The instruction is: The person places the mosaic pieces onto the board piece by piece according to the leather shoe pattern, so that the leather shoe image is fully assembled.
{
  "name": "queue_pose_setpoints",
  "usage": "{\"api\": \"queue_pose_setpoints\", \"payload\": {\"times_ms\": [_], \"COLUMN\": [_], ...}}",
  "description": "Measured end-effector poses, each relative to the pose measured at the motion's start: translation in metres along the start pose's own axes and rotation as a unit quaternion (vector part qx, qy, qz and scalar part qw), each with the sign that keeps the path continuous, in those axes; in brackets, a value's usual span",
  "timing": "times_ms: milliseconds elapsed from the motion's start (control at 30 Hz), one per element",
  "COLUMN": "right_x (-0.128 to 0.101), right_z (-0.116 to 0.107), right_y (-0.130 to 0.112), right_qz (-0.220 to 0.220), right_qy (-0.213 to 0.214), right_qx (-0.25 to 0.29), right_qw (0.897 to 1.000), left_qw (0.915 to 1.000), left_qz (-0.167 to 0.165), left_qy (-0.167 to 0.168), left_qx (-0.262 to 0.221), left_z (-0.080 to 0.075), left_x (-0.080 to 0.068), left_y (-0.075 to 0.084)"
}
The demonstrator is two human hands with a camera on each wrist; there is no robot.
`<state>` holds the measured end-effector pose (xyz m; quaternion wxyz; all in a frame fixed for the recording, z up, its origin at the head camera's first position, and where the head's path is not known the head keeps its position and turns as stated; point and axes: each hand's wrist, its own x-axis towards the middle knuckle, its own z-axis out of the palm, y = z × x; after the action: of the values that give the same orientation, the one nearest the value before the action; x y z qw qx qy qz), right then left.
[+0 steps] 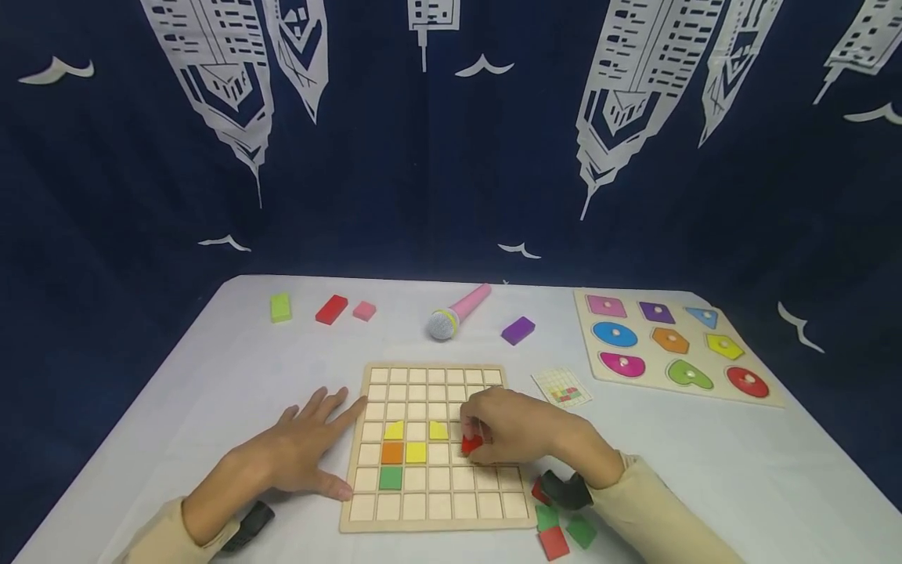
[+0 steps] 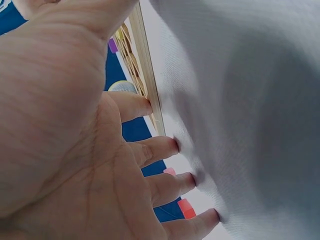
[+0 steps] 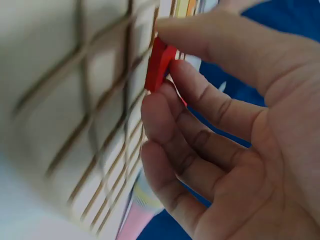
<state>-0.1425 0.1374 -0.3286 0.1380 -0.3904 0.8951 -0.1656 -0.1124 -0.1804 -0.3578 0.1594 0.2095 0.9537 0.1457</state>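
A wooden grid board [image 1: 437, 526] lies on the table in the head view. My right hand [image 1: 517, 427] pinches a red tile [image 3: 159, 65] between thumb and fingers at a cell right of the board's middle. Beside the left edge, my left hand [image 1: 299, 454] rests with fingers spread, its forefinger and thumb touching the frame. Set in the grid are an orange tile [image 1: 392, 453], a green tile [image 1: 391, 478], a yellow square tile [image 1: 416, 453] and two yellow tiles with shaped tops, one [image 1: 394, 430] left and one [image 1: 438, 430] nearer the right hand.
Loose red and green tiles [image 1: 553, 543] lie under the right wrist. A pattern card [image 1: 562, 388] sits right of the board. Farther back are a toy microphone [image 1: 458, 312], a purple block [image 1: 518, 330], a red block [image 1: 331, 309], a green block [image 1: 280, 307] and a shape puzzle [image 1: 655, 376].
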Motion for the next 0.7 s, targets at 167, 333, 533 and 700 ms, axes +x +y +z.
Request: {"api": "queue_pose_setpoints", "payload": {"times_ms": [167, 333, 533, 700], "right_x": [0.019, 0.032, 0.04, 0.04], "right_z": [0.009, 0.017, 0.026, 0.029], "right_y": [-0.023, -0.038, -0.045, -0.048], "right_qz": [-0.024, -0.05, -0.083, -0.086], "right_qy": [-0.021, -0.034, -0.039, -0.034], "right_qx": [-0.04, -0.055, -0.06, -0.044], "right_qw": [0.999, 0.997, 0.994, 0.995], "left_qw": [1.0, 0.9999, 0.9999, 1.0], "left_qz": [-0.003, -0.008, -0.002, -0.002], "left_qy": [-0.005, -0.005, -0.005, -0.006], "left_qx": [0.001, 0.01, 0.009, 0.003], "left_z": [0.001, 0.0, -0.002, -0.003], "left_x": [0.003, 0.002, -0.001, -0.003], "left_y": [0.0, 0.0, 0.0, 0.0]}}
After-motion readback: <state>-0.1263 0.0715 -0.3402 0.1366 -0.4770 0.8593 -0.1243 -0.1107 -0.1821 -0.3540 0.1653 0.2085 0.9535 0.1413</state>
